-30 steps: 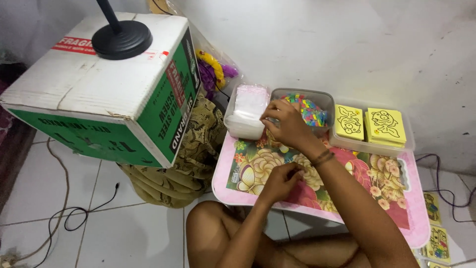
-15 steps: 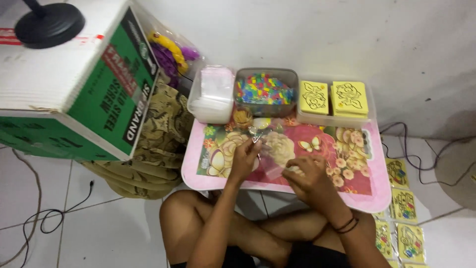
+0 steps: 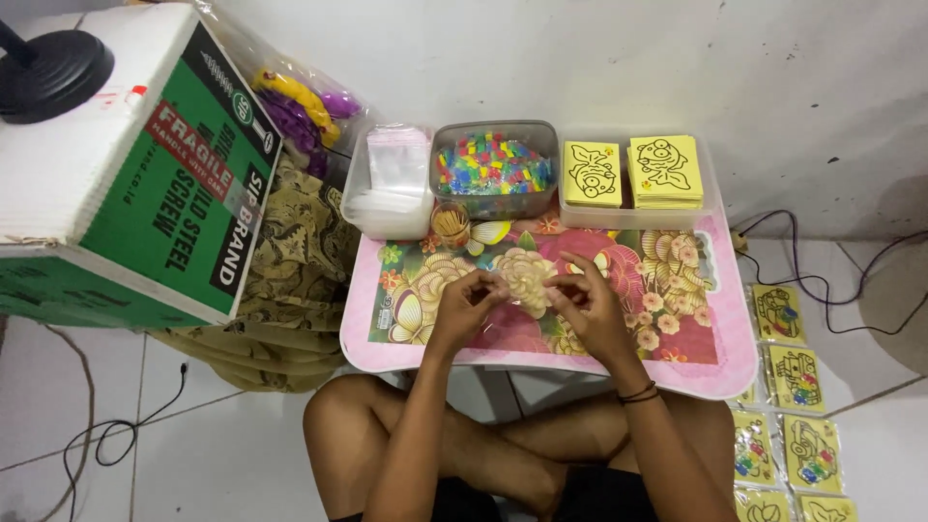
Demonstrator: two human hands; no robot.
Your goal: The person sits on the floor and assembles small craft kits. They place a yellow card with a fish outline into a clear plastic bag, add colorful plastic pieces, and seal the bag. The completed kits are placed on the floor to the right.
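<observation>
both hands work over the middle of the pink flowered tabletop (image 3: 715,358). the left hand (image 3: 471,304) has its fingers curled and pressed together at the tips, and the right hand (image 3: 585,300) does the same; between them they seem to pinch a small clear plastic bag (image 3: 527,302), which lies low over the tabletop, but it is hard to see against the flower print. behind the hands stand a tub of clear bags (image 3: 391,184), a tub of small coloured pieces (image 3: 493,166), a small cup of sticks (image 3: 450,222) and a tray of yellow picture cards (image 3: 628,174). finished packs (image 3: 793,377) lie on the floor at the right. i think the thin bag can slip from the fingertips, because the hold is small, and an elbow moving forward could knock over the cup.
</observation>
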